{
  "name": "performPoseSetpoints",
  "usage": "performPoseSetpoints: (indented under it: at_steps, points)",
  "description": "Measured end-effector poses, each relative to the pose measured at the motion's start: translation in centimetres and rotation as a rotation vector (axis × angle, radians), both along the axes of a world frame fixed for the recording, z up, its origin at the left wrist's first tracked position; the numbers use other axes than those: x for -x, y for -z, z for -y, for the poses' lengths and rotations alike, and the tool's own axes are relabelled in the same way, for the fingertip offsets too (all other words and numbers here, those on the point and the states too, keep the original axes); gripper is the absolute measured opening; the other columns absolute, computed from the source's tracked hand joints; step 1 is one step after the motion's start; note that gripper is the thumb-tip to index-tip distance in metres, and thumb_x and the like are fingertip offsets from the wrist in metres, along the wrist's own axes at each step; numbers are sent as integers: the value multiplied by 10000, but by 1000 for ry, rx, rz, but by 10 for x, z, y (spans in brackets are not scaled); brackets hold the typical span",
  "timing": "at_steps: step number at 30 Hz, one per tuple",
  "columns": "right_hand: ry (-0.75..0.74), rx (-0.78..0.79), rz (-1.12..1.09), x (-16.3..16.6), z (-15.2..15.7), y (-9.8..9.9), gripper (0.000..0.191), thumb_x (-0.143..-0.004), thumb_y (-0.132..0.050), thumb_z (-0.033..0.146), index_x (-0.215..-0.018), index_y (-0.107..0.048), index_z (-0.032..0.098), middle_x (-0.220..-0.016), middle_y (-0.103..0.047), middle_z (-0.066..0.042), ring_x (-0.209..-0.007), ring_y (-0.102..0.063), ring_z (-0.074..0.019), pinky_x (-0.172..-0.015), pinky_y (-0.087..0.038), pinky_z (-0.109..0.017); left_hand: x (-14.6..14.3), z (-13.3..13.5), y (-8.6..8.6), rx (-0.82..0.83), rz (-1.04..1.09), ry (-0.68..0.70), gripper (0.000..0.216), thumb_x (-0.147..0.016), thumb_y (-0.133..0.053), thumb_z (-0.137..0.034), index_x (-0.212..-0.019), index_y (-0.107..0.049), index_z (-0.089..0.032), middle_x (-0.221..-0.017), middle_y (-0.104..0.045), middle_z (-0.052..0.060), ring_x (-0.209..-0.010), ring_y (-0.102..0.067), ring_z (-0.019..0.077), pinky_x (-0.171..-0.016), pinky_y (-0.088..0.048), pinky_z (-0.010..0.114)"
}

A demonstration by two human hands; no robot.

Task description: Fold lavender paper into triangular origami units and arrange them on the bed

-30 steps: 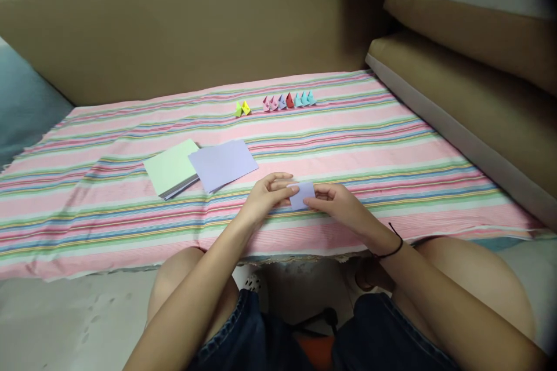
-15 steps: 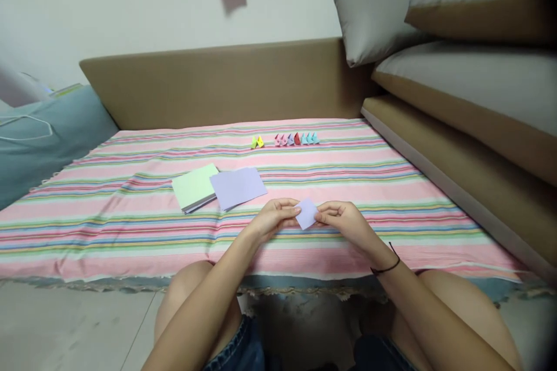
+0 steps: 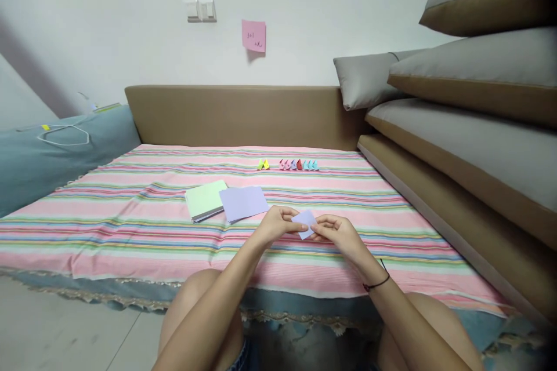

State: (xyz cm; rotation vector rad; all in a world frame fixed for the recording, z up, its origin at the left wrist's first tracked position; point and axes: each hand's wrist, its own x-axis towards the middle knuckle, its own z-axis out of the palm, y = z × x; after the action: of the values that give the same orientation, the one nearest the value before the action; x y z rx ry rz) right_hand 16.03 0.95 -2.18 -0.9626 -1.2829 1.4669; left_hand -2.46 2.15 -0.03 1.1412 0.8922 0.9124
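A small square of lavender paper (image 3: pixel 306 221) is held between my two hands above the striped cloth. My left hand (image 3: pixel 281 224) pinches its left side, thumb lying across the front. The right corner sits between the thumb and fingers of my right hand (image 3: pixel 337 232). Left of my hands lie lavender sheets (image 3: pixel 244 203), overlapping a stack topped with a light green sheet (image 3: pixel 205 199). Farther back stands a row of small folded paper pieces (image 3: pixel 299 165) in pink, purple, red and blue. Two yellow folded pieces (image 3: pixel 263 165) stand to their left.
The pink striped cloth (image 3: pixel 143 232) covers the seat, with a brown backrest (image 3: pixel 239 116) behind. Grey and brown cushions (image 3: pixel 470 110) are piled along the right. A blue-grey bolster (image 3: pixel 56 151) lies at the left. On the wall are a pink note (image 3: pixel 253 36) and switches (image 3: pixel 201 10).
The view has tilted up, showing more wall and the switches. My left thumb has slid farther across the lavender paper, and both hands still hold it.
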Motion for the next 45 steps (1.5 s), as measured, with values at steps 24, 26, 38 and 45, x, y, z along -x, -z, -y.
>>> performPoseSetpoints:
  at_steps: [24,26,38,45]
  points:
    - [137,124,-7,-5,14,19,312,-603,-810,437,-741,-697,180,-633,-703,-33,-597,-661,-168,-628,-555,-292,-11,12,31,216,56,-65,354,-465,-889,-288,-620,-622,-114,-570,-665,22,-520,-616,105,-560,-504,203]
    - [132,129,-15,-5,13,21,294,-624,-802,425,-756,-701,183,-645,-708,-31,-606,-664,-162,-630,-555,-281,-9,12,32,220,70,-62,346,-477,-885,-294,-635,-635,-116,-572,-666,20,-524,-614,102,-565,-501,199]
    - [186,81,51,-5,14,25,307,-628,-789,437,-763,-693,178,-688,-717,-45,-620,-676,-186,-612,-565,-309,-8,17,27,108,61,-67,302,-695,-735,-414,-648,-683,-120,-600,-662,30,-571,-617,123,-641,-517,231]
    - [209,101,35,-3,14,26,311,-608,-803,430,-753,-686,180,-667,-702,-31,-592,-663,-169,-614,-564,-304,-7,14,28,65,51,-81,253,-744,-676,-374,-687,-674,-128,-655,-671,46,-646,-639,167,-720,-523,288]
